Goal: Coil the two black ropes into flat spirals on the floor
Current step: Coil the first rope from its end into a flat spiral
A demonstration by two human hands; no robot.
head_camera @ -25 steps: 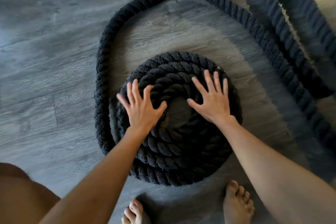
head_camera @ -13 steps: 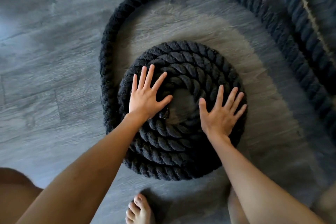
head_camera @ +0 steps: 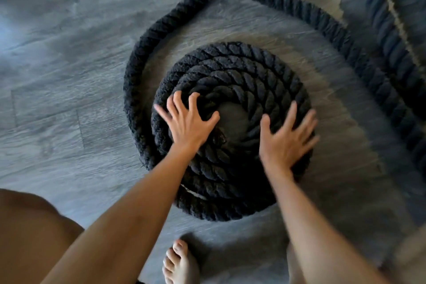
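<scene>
Presently: left hand (head_camera: 187,122) and right hand (head_camera: 285,143), fingers spread wide, grasping nothing, flat on coiled rope (head_camera: 232,76); grey floor (head_camera: 57,76).

We see a dim, cool-toned picture, with the brightest light in a thin sunlit strip at the top right corner and a pale bluish sheen on the floor (head_camera: 57,57) at the far left. Soft shadows lie around the coiled rope (head_camera: 232,90) and under the bare foot (head_camera: 181,263). Motion blur smears the right hand (head_camera: 287,143), most of all its fingers, and the left hand (head_camera: 189,122) is blurred at its outermost finger. The rope lengths at the upper right are soft and streaked. The wide lens bends the floor's plank lines toward the edges.
</scene>
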